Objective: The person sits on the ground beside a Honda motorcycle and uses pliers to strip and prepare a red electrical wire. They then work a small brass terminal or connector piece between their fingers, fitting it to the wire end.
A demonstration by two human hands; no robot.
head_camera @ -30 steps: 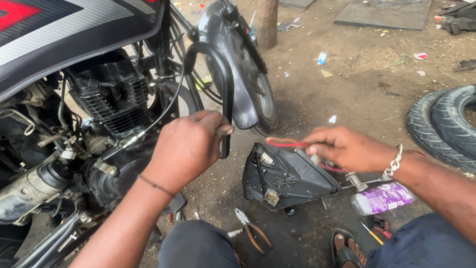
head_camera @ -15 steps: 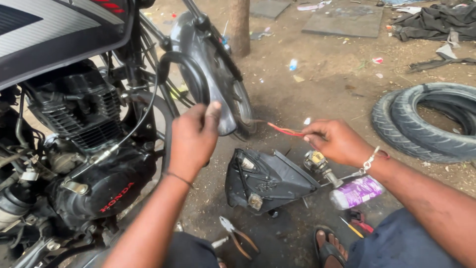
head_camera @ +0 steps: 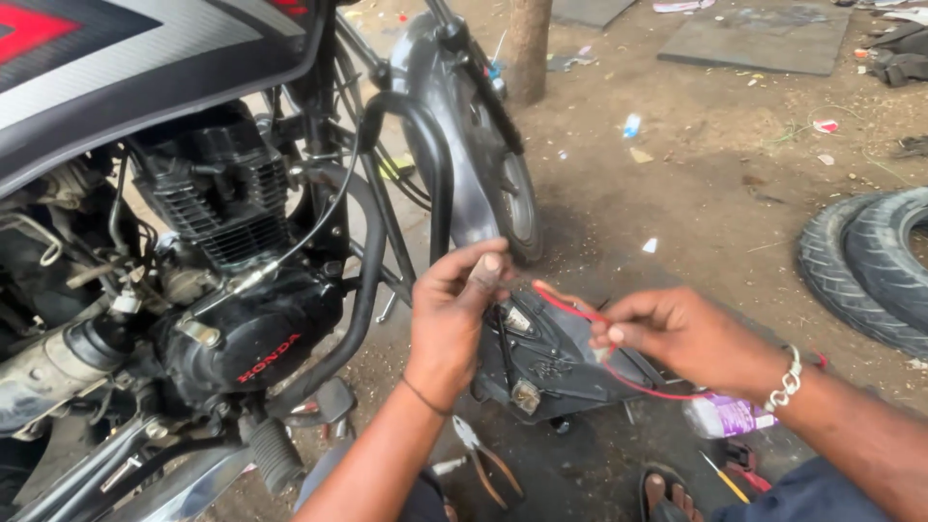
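My left hand (head_camera: 452,317) pinches one end of a thin red wire (head_camera: 570,305) between thumb and fingers, just in front of the motorcycle's black crash guard (head_camera: 430,164). My right hand (head_camera: 677,333) holds the same wire farther along, its fingers closed on it; the wire trails on under my wrist. Below both hands a black plastic headlight housing (head_camera: 551,362) lies on the dirt. The motorcycle's black engine (head_camera: 242,290) fills the left side.
Pliers (head_camera: 483,459) lie on the ground near my knee. A small purple-labelled bottle (head_camera: 723,416) and a yellow screwdriver (head_camera: 723,476) lie by my right foot. Old tyres (head_camera: 870,271) sit at the right. A tree trunk (head_camera: 530,43) stands behind the front wheel (head_camera: 503,184).
My left hand has dropped from the crash guard and come toward the right hand, taking hold of the red wire's end. The view has swung back toward the engine.
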